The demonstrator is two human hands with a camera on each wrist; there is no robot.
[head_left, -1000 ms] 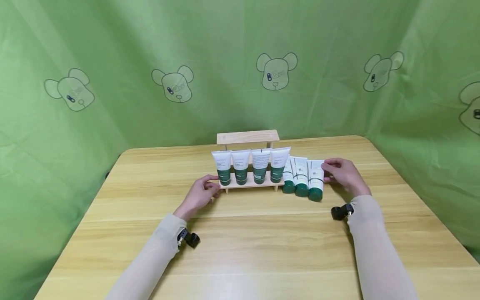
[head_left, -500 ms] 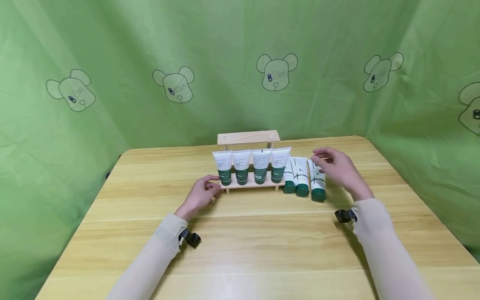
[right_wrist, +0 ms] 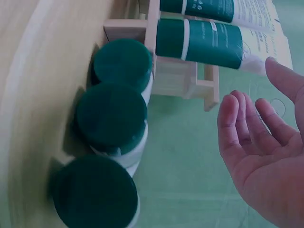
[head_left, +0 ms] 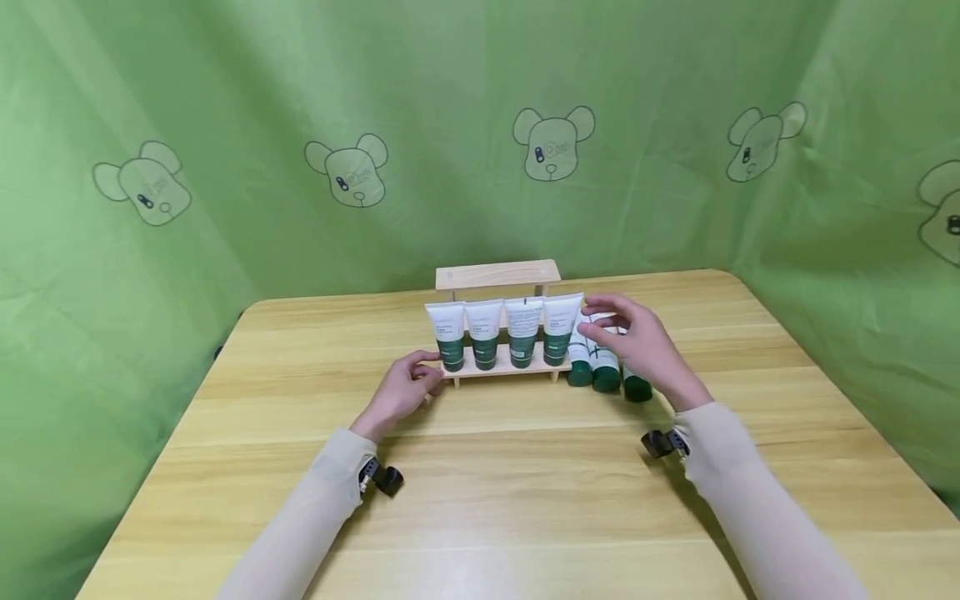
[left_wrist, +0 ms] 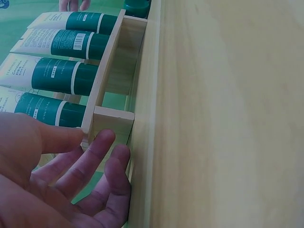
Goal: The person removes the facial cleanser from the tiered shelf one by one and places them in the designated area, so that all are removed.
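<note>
A small two-tier wooden rack (head_left: 497,273) bears a row of several white-and-green cream tubes on its lower shelf, caps down. My left hand (head_left: 401,390) pinches the left end of that shelf, thumb on the near face and fingers around the end in the left wrist view. Beside the rightmost standing tube (head_left: 558,329) is my right hand (head_left: 637,343), empty, fingers loosely bent. Its thumb tip overlaps that tube's white end in the right wrist view (right_wrist: 266,64). Three more tubes lie right of the rack, green caps (right_wrist: 111,118) toward me, partly hidden under the right hand.
The wooden table (head_left: 480,492) has its back edge just behind the rack. A green curtain (head_left: 450,83) with bear outlines hangs behind and on both sides. The rack's upper shelf rises behind the standing tubes.
My right hand has let go of the rightmost lying tube and moved left to the standing tubes. That lying tube has shifted slightly right. The left hand stays at the rack.
</note>
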